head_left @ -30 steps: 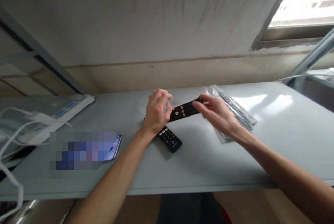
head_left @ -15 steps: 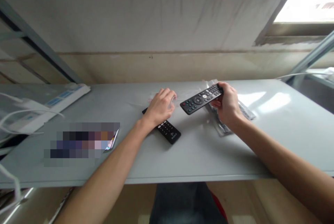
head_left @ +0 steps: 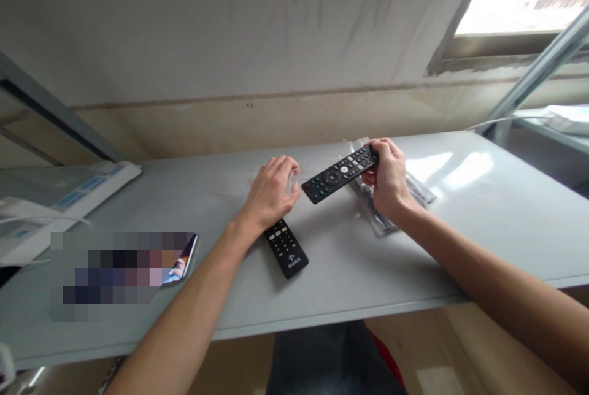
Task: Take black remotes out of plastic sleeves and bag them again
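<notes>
My right hand [head_left: 390, 177] grips a black remote control [head_left: 334, 178] by one end. The remote is tilted above the table, its button side facing me and its free end pointing left. My left hand [head_left: 272, 189] has curled fingers around a piece of clear plastic bag [head_left: 292, 181], most of which the hand hides. Below that hand, a second black remote control [head_left: 286, 249] lies face up on the table, its far end hidden by the hand and wrist. Under my right hand rests a clear plastic bag [head_left: 378, 223] with dark contents I cannot make out.
The grey table [head_left: 350, 278] reaches the wall behind. To the left lie a phone [head_left: 181, 265], largely blurred out, and a white power strip [head_left: 124, 175] with cables. Metal posts [head_left: 529, 88] rise at both sides. A window is at the upper right.
The view has shifted right. The lower remote has turned, so its near end points more toward me. My right hand still holds its remote in nearly the same pose.
</notes>
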